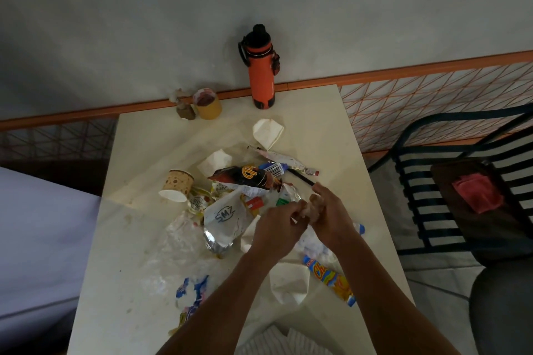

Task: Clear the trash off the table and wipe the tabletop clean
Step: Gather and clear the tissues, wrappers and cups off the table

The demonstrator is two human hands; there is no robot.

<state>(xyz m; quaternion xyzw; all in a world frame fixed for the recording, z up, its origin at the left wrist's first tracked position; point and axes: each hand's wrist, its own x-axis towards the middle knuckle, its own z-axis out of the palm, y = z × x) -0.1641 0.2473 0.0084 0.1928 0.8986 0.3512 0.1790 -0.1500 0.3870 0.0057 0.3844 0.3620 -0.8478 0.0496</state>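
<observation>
Pale grey wall point(144, 23) ran behind a cream worktop point(121, 253) whose far edge met an orange rail point(375, 73); a dark slatted chair point(432, 181) with a red cloth point(477, 193) on its seat stood off to the right. Against the wall stood an orange bottle point(262, 72) and a yellow cup point(208, 104).

Both forearms reached in from the near edge and met over the litter. The left hand point(278, 229) and the right hand point(331, 213) touched each other, their fingers point(300, 206) curled tightly round a small crumpled brownish wad point(313, 207) held between them.

Just left of the fingers lay a heap of wrappers point(239, 190) with a white bag point(227, 215) marked SMZ, and farther left a tipped paper cup point(176, 186). Beyond the fingers lay a black straw point(301, 177) and a folded napkin point(268, 132). Nearer than the fingers, under the right forearm, lay a yellow snack packet point(331, 278).
</observation>
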